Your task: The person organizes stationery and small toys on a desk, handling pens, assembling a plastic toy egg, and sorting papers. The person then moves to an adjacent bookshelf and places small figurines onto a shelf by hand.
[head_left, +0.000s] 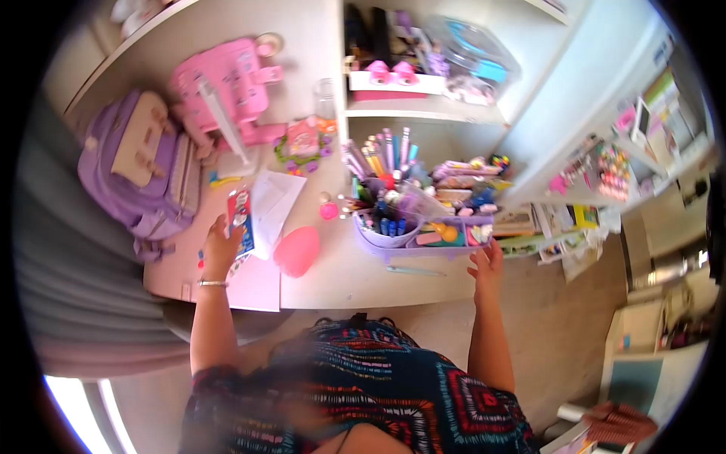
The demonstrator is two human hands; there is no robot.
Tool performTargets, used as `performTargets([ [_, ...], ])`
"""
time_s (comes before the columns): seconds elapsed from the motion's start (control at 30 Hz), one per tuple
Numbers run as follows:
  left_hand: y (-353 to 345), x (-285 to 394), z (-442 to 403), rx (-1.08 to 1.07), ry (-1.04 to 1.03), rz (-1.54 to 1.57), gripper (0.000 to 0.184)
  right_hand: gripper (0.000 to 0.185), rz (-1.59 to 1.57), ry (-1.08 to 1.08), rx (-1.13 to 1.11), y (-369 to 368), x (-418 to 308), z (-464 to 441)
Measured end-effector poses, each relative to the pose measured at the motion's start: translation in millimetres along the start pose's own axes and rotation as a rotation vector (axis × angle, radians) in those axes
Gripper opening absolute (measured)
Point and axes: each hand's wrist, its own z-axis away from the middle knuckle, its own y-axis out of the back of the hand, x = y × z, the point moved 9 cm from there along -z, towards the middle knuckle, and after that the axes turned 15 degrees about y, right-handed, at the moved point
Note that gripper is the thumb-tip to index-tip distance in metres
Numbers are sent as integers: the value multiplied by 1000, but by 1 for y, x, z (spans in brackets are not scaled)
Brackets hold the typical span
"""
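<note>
My left hand (220, 246) is closed on the edge of a red and blue packet (240, 221), above white papers (274, 204) on the desk. A pink heart-shaped item (296, 251) lies to its right. My right hand (486, 265) is at the desk's front edge, fingers apart, by the right end of a lilac organizer (370, 248). Pencils (389, 151), pens and small colorful items fill the organizer. Whether my fingertips touch it is unclear. A pale blue pen (416, 271) lies in front of it.
A purple backpack (140, 174) stands at the left beside a grey curtain (57, 250). Behind the papers are a white lamp (223, 125) and a pink case (227, 83). Shelves (423, 108) rise behind the organizer. An open white door (560, 113) is at the right.
</note>
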Motion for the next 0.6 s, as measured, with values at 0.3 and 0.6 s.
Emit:
performTargets([
  [0.3,-18,4,10,-111,136,-176,64,45,23,-49,18,4,-5,1],
  [0.6,-7,-6,0,91,26,-313,69,14,101,-218,-245,-23,-9,50],
])
